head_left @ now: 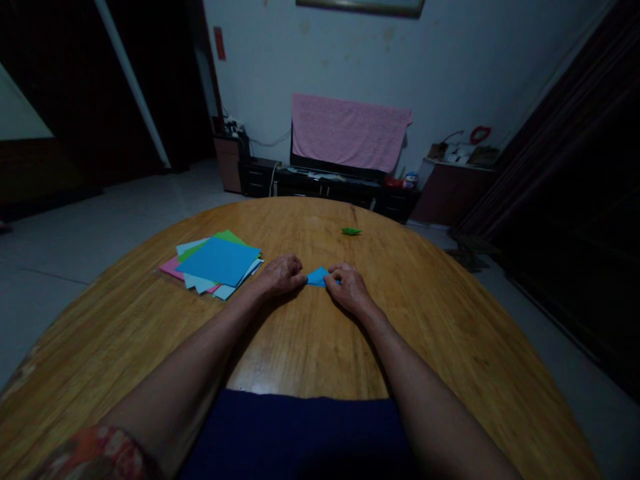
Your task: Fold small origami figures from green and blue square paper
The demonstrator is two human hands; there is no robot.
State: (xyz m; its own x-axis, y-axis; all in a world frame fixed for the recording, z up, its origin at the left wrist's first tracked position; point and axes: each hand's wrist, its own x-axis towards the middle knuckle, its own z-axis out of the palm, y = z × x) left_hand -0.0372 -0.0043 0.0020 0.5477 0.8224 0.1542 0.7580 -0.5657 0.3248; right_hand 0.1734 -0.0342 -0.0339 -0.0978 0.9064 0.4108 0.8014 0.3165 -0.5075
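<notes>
A small piece of folded blue paper (317,276), roughly triangular, lies on the wooden table between my hands. My left hand (283,275) rests on the table with its thumb and fingers closed at the paper's left corner. On the other side, my right hand (347,285) grips the right part, thumb and forefinger pressed together on it and covering that end. Left of my left hand is a loose stack of coloured paper sheets (220,261), a blue one on top, with green, pale blue and pink edges sticking out.
A small green folded paper piece (351,231) lies farther back on the round wooden table (430,333). Beyond the table's far edge stands a low black cabinet (345,190) with a screen under a pink cloth (350,133). A dark curtain hangs at the right.
</notes>
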